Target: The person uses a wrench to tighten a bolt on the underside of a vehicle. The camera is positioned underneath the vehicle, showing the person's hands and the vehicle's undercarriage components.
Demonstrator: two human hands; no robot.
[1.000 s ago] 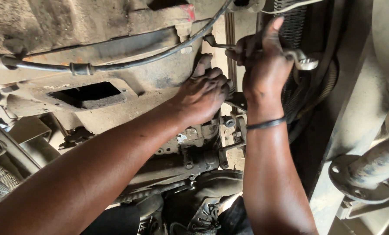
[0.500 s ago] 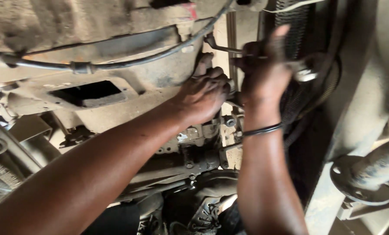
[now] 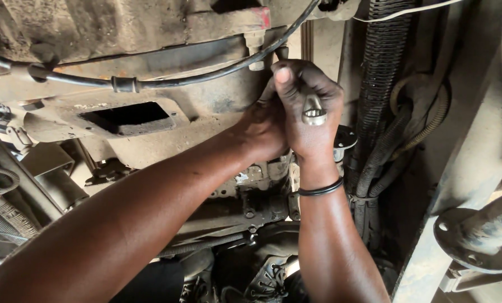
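Right hand (image 3: 307,112) clenched round metal wrench (image 3: 314,111), ring end poking out between fingers, up under grimy vehicle underside. Left hand (image 3: 265,129) tucked behind it, pressed on housing (image 3: 167,140); grip hidden, cannot tell. Risk: greasy wrench slips off fastener, knuckles hit metal. Black cable (image 3: 206,76) just above fist, could snag. Corrugated hoses (image 3: 383,84) close at right.

Silver wrench (image 3: 314,110), black wristband (image 3: 320,189), black cable (image 3: 206,74), dusty tan housing (image 3: 167,137), black ribbed hose (image 3: 381,62)

Blk cable (image 3: 167,82) w/ clamp; ribbed hoses (image 3: 383,62) right.
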